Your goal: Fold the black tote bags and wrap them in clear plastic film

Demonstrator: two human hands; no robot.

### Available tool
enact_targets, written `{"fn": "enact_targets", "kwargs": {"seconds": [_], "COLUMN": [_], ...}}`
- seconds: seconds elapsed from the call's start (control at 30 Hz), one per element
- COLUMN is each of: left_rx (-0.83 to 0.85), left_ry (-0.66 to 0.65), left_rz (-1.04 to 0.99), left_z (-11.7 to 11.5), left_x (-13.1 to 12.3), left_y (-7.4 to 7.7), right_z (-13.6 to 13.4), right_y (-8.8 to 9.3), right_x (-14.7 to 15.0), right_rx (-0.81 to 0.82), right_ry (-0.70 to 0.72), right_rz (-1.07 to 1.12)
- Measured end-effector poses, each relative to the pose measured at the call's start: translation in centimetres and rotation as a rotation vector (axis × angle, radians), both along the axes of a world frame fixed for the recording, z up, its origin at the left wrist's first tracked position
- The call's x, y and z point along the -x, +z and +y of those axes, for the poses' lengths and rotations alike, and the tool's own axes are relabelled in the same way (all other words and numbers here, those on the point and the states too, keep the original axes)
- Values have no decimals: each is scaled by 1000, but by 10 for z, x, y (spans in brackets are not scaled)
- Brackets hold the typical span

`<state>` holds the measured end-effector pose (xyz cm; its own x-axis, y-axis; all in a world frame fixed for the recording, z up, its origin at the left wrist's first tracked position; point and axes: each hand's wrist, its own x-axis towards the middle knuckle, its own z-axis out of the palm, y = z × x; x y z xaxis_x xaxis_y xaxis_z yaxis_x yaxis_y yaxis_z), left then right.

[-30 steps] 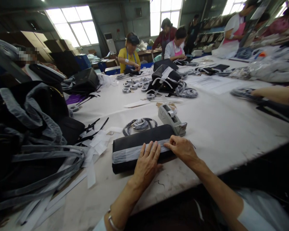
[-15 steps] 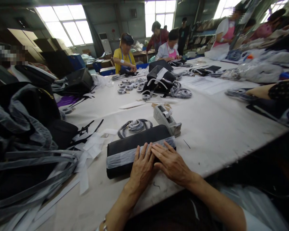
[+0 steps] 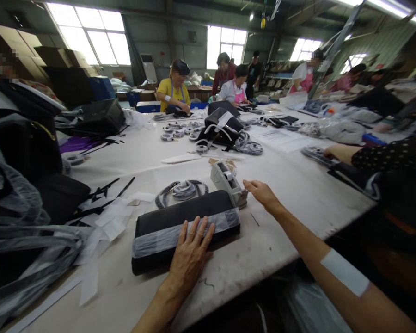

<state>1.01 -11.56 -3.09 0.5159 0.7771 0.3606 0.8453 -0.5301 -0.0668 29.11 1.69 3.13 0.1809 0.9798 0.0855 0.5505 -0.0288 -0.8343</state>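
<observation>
A black bag [image 3: 187, 208] lies on the table with a band of translucent wrapping [image 3: 152, 243] along its front. My left hand [image 3: 192, 247] rests flat on that band, fingers slightly spread. At the cutting end of a grey tape dispenser [image 3: 223, 178], just behind the bag's right end, is my right hand [image 3: 261, 192]. Its thumb and fingertips are pinched together; whatever lies between them is too small to make out. Behind the bag lies a coiled strap [image 3: 183, 189] in clear wrapping.
White paper strips [image 3: 114, 222] and wrapped black bags [image 3: 14, 185] crowd the left side. Farther back sit a black bag [image 3: 223, 125] and several wrapped strap coils [image 3: 173, 134]. Another person's arm [image 3: 346, 152] reaches over the table at the right. Co-workers sit and stand beyond.
My right hand has left the bag's wrapping and moved right and away from me to the tape dispenser, its fingers now pinched. My left hand stays on the bag. The camera view has shifted.
</observation>
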Motion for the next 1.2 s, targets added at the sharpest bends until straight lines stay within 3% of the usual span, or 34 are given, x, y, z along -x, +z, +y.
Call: {"fn": "enact_targets", "kwargs": {"seconds": [0.1, 0.27, 0.4, 0.53, 0.77, 0.83, 0.93, 1.07, 1.13, 1.2], "left_rx": [0, -15, -30, -28, -35, -36, -40, -60, -74, -81], "left_ry": [-2, 1, 1, -1, -9, -12, -20, -22, -20, -21], "left_rz": [12, 19, 27, 26, 20, 15, 7, -13, -19, -21], "left_z": [0, 2, 3, 3, 3, 3, 2, 1, 1, 1], "left_x": [0, 0, 0, 1, 1, 1, 1, 1, 1, 1], "left_y": [-1, -3, -3, -2, -5, -5, -4, -3, -4, -5], "right_z": [21, 30, 25, 4, -33, -39, -50, -63, -65, -63], "right_y": [-3, 1, 17, 25, -21, -25, -9, 28, 40, 45], "right_x": [4, 21, 22, 8, -15, -20, -13, 27, 51, 71], "right_rx": [109, 155, 124, 90, 185, 196, 211, 278, 300, 287], "right_ry": [79, 103, 44, -12, -68, -57, 37, 392, 527, 570], "right_rz": [69, 239, 337, 370, 250, 198, 173, 105, -7, -182]}}
